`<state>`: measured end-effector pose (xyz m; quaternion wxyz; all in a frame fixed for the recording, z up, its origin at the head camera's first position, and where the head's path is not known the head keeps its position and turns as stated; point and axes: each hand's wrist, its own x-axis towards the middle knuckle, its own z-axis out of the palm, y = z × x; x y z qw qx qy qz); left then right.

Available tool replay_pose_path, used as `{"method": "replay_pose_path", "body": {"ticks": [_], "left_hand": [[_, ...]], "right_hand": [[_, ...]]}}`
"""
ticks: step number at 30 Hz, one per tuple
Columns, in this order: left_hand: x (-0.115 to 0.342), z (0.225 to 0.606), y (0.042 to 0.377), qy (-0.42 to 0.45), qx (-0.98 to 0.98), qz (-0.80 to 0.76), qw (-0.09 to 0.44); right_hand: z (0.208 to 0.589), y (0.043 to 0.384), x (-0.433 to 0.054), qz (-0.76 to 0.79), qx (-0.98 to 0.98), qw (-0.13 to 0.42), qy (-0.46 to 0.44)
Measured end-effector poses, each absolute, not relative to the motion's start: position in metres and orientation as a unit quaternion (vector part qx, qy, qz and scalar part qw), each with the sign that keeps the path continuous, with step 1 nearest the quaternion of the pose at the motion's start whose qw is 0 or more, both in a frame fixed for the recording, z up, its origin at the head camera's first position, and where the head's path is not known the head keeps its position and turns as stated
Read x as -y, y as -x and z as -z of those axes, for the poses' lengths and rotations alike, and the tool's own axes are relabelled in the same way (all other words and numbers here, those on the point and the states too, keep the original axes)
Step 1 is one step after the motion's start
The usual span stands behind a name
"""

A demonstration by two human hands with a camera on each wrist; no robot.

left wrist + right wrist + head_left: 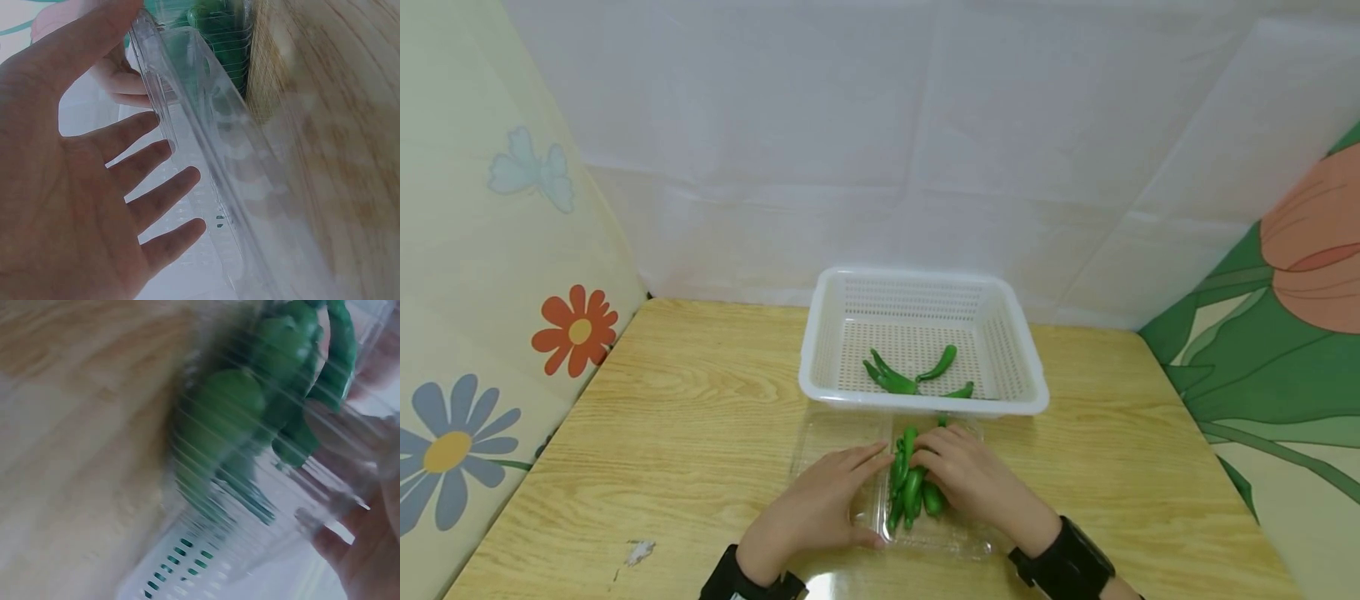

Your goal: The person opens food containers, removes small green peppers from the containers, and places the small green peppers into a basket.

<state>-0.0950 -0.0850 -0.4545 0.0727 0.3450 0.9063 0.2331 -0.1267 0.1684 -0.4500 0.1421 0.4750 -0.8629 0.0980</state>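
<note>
A clear plastic clamshell box [951, 533] lies open on the table, with several green peppers [913, 487] in its right half. My left hand [816, 507] rests at the box's middle edge; in the left wrist view its fingers [165, 187] are spread and nearly straight, with the thumb at the rim. Over the peppers, my right hand [973, 479] reaches in with bent fingers. Seen through the ribbed box wall in the right wrist view, those fingers hold a slim curved pepper [337, 359] above the others.
Directly behind the box stands a white perforated basket [925, 404], with a few more green peppers [895, 383] on its floor. The wooden table [700, 400] meets a white cloth [850, 167] at the back. Patterned cloths hang on both sides.
</note>
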Motion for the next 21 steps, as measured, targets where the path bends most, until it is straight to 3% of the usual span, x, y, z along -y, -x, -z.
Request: {"method": "replay_pose_path", "body": {"ticks": [21], "left_hand": [[0.085, 0.455, 0.095, -0.346, -0.906, -0.233, 0.073]], "right_hand": [[0.423, 0.124, -0.175, -0.124, 0.859, 0.188, -0.459]]}}
